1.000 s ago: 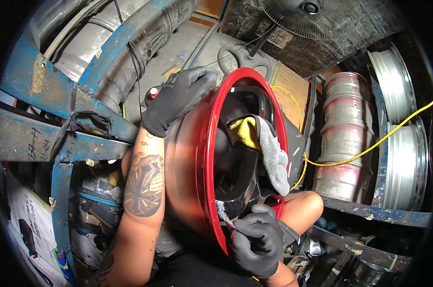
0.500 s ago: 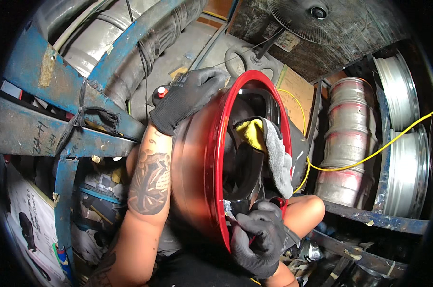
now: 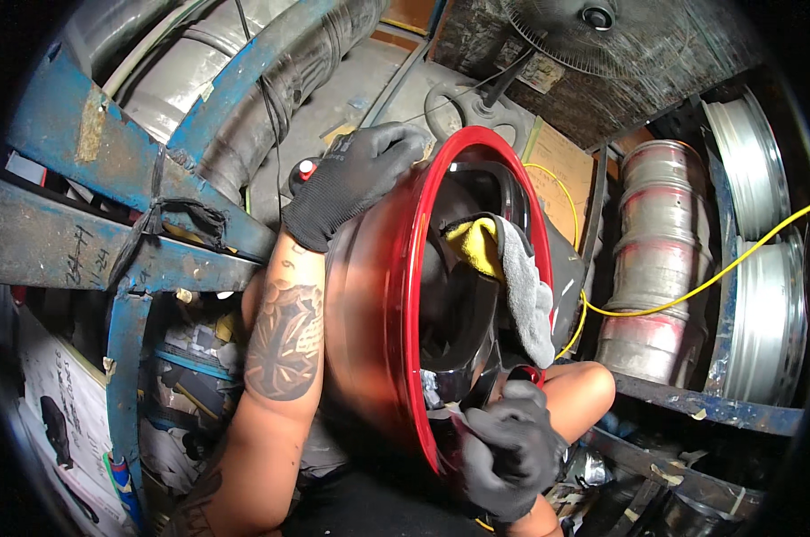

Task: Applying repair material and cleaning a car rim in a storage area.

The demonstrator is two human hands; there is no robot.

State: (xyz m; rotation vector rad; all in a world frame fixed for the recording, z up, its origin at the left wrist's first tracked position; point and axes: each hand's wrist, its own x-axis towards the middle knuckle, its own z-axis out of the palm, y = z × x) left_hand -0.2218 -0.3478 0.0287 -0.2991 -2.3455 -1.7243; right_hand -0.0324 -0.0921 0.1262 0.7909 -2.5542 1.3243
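Since a moment ago the right hand (image 3: 509,447) has slid slightly right along the near lip of the red wheel rim (image 3: 378,295) — pinching a thin tool. Left hand (image 3: 351,179) grips the rim's far edge — a yellow-grey cloth (image 3: 512,268) hangs inside.

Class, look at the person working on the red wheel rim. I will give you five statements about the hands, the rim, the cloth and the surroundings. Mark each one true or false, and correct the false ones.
1. Both hands wear dark gloves. True: left hand, right hand.
2. The left hand rests on the upper edge of the red wheel rim. True.
3. A blue cloth hangs inside the rim. False: the cloth is yellow and grey.
4. The right hand is at the top of the rim. False: it is at the lower edge.
5. A yellow cable runs past the stacked silver rims. True.
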